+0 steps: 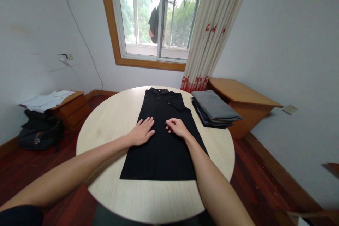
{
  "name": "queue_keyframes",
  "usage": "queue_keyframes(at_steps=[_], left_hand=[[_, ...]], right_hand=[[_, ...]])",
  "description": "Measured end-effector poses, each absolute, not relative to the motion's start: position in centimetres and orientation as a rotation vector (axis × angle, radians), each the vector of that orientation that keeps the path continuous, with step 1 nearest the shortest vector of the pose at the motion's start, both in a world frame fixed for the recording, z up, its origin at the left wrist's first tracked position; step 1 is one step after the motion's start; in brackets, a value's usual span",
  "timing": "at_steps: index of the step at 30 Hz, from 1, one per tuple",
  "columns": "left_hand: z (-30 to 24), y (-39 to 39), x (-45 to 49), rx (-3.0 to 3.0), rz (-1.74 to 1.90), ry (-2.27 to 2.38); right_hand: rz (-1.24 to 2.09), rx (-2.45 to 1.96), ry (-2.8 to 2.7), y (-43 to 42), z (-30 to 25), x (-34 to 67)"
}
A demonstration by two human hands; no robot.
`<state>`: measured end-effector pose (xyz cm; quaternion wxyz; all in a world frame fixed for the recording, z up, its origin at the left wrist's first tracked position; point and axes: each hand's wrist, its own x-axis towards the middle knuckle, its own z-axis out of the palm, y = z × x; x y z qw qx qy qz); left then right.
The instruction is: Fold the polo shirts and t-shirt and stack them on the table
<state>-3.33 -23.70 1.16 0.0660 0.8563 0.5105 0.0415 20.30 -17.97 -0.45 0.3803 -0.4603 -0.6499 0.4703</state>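
Observation:
A black polo shirt (164, 162) lies flat on the round pale wooden table (103, 120), its collar toward the window and its hem toward me. One short sleeve (177, 103) lies on the right side near the shoulder; no sleeve shows on the left. My left hand (141, 132) rests flat on the shirt's left side, fingers spread. Over the shirt's middle right, my right hand (176, 127) is curled, thumb close to the index finger. The cloth beneath it looks smooth, and nothing shows in its fingers.
A stack of folded dark and grey clothes (214, 107) sits at the table's right edge. Beyond it stands a wooden desk (238, 91). On the left are a small cabinet (71, 109) with papers and a black bag (39, 134). A curtain (212, 35) hangs beside the window.

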Motion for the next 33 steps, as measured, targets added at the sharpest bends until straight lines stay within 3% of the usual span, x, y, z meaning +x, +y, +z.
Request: queue_keyframes(at_steps=[5, 10, 27, 33], left_hand=[[1.1, -16.6, -2.7, 2.5, 0.062, 1.71], [1.1, -14.9, -2.2, 2.486, 0.105, 1.772], [-0.7, -21.4, 0.2, 2.562, 0.143, 1.64], [0.4, -21.5, 0.2, 2.495, 0.088, 1.607]], right_hand=[[1.144, -1.175, -1.718, -17.9, -1.0, 20.3], [1.156, -1.187, -1.751, -18.0, -0.8, 20.4], [1.161, -1.245, -1.576, -18.0, -1.2, 20.2], [0.76, -1.453, -1.614, -18.9, -0.2, 22.3]])
